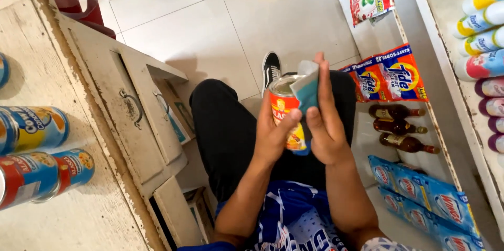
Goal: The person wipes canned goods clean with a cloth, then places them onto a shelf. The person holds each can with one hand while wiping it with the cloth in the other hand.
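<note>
The left hand was wrapped around a red and yellow can, holding it upright over the person's lap, thumb across its front. The right hand pressed a folded blue-grey cloth against the can's top rim and side, fingers stretched flat along it. On the worn cream counter to the left, several cans lay on their sides. To the right, a low shelf carried orange packets, brown bottles and blue sachets.

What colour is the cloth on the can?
Teal blue cloth, pressed on the can; head view.
</note>
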